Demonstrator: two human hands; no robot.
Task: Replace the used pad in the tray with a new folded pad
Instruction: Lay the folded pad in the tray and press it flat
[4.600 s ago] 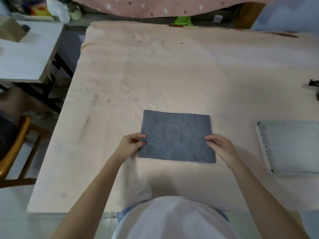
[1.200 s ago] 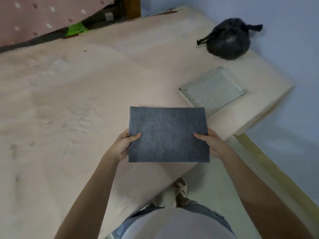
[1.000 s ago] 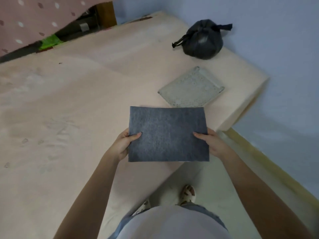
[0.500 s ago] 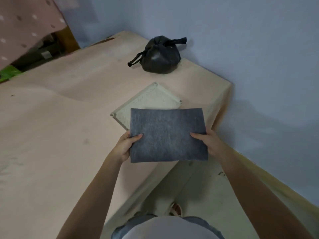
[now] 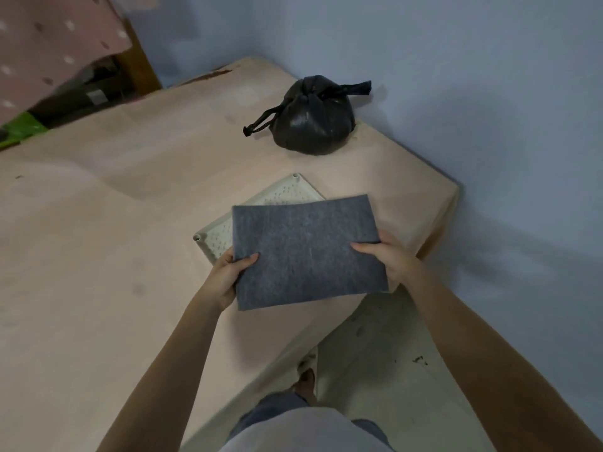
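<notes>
A folded grey felt pad (image 5: 306, 249) hangs flat in the air over the table's near corner. My left hand (image 5: 226, 275) pinches its left edge, thumb on top. My right hand (image 5: 390, 259) pinches its right edge the same way. Beneath and behind the pad lies a pale perforated tray (image 5: 277, 199); only its far corner and left side show, the rest is hidden by the pad. No other pad is visible in the uncovered part of the tray.
A knotted black plastic bag (image 5: 313, 123) sits on the peach-covered table (image 5: 114, 223) near the blue wall (image 5: 489, 125). The table's corner edge runs just right of the tray. Bare floor (image 5: 385, 347) and my foot lie below.
I carried the pad from the table's middle to the right corner. Since half a second ago the pad has moved further over the tray, covering more of it, and tilted slightly.
</notes>
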